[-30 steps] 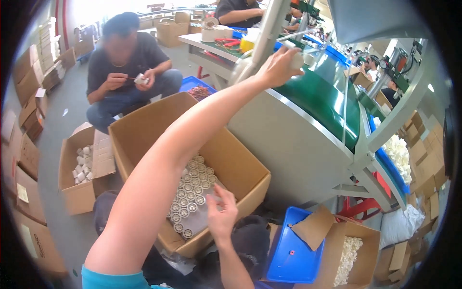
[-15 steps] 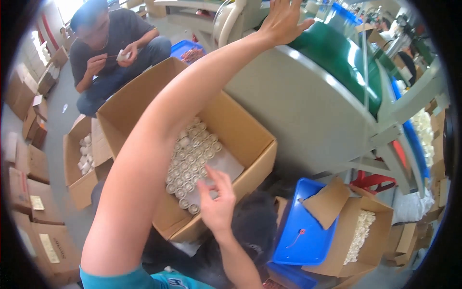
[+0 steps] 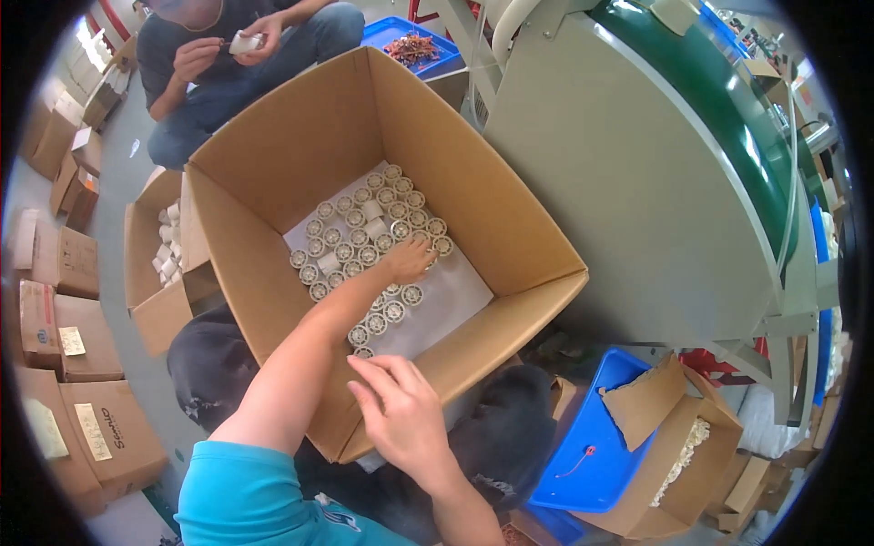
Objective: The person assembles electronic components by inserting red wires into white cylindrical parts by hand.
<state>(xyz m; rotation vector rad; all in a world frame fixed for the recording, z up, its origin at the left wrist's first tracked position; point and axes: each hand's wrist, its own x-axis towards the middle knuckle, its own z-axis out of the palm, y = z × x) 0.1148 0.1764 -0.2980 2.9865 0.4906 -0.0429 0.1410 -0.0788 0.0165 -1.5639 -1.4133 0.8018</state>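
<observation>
My left hand (image 3: 409,261) reaches deep into a large open cardboard box (image 3: 492,200), its arm in a teal sleeve. The fingers are spread and point down over the off-white round parts (image 3: 343,250), touching or nearly touching them. These parts look like short cylinders with spoked ends; most stand upright in packed rows, and a few lie on their sides. A pale sheet (image 3: 446,309) lies beneath them. Over the near edge of the box, my right hand (image 3: 401,409) is open, thumb apart from the stretched fingers, with nothing seen in it.
A grey machine (image 3: 628,200) with a green belt (image 3: 719,100) stands right of the box. A blue tray (image 3: 583,464) and a carton of white pieces (image 3: 706,496) lie lower right. A person (image 3: 228,64) crouches at far left, holding a white part. Cartons (image 3: 86,337) line the left.
My left hand has come down from the green belt into the box. My right hand has drawn back from the parts to the near edge, its fingers straighter. The view has shifted.
</observation>
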